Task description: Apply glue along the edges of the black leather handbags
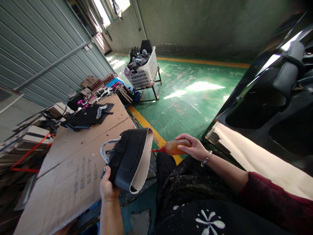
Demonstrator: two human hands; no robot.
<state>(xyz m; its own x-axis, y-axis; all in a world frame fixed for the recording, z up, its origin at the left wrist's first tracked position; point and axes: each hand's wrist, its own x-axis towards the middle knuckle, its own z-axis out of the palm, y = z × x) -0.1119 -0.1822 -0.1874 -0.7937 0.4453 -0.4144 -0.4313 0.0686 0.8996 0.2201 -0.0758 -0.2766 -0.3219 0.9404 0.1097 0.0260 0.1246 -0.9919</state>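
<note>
The step in hand seems to be working at the raw rim of the black bag (128, 147), which is sitting tilted at the edge of the cardboard-covered bench (58, 182); whether it is resting there or hanging free, I cannot tell. The left hand (109, 187) is clamping its grip on the bag's near end, thumb on top, beside the film-wrapped handle (105, 150). To the right of the bag, the right hand (194, 147) is closing its grip around an orange squeeze bottle (174, 147), whose red nozzle (158, 149) is pointing at the rim; contact is too fine to judge. The next move would be calling for a steady bag and a light squeeze along that edge.

Beyond the bag, flat black pieces (89, 116) are lying on the bench, and farther off a white crate (144, 75) is holding more black pieces. Nothing is standing between nozzle and rim, though the curving edge could be making the line awkward.
</note>
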